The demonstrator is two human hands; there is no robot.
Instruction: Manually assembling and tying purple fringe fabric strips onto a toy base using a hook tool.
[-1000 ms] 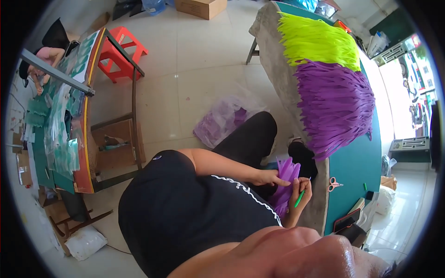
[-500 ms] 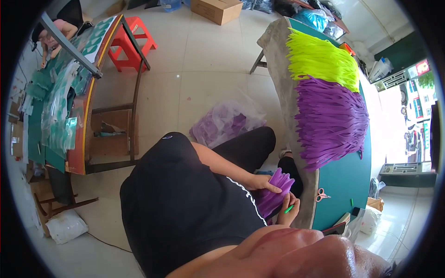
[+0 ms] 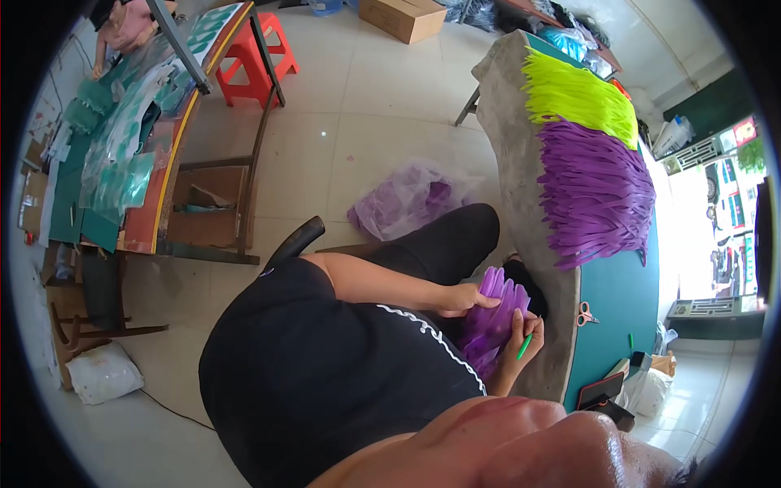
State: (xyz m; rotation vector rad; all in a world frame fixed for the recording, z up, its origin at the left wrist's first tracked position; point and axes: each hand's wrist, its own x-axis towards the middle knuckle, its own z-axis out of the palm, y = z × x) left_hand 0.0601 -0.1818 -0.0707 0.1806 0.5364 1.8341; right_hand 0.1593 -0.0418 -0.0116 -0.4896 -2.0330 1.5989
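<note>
A bunch of soft, translucent purple strips (image 3: 486, 337) is held between my two hands, beside the near table's edge. My left hand (image 3: 465, 299) is closed on the bunch from the left, its thumb lying over the upper part. On the other side my right hand (image 3: 527, 335) grips the bunch, and a slim green-handled tool (image 3: 525, 347) sticks out from its fingers. The tool's tip cannot be made out. The upper ends of the strips fan out above my fingers, while the lower part hangs toward my lap.
On the table (image 3: 606, 285) to the right lie piled purple strips (image 3: 598, 195), yellow-green strips (image 3: 578, 93) and pink-handled scissors (image 3: 586, 314). A plastic bag with purple pieces (image 3: 411, 199) sits on the floor. Far left, a person (image 3: 130, 28) is at another table (image 3: 98, 203), near a red stool (image 3: 264, 65).
The whole view has shifted, so the tables and piles appear displaced. The purple strips in my hands now show more broadly fanned. Both hands keep their hold, and the green-handled tool stays in my right.
</note>
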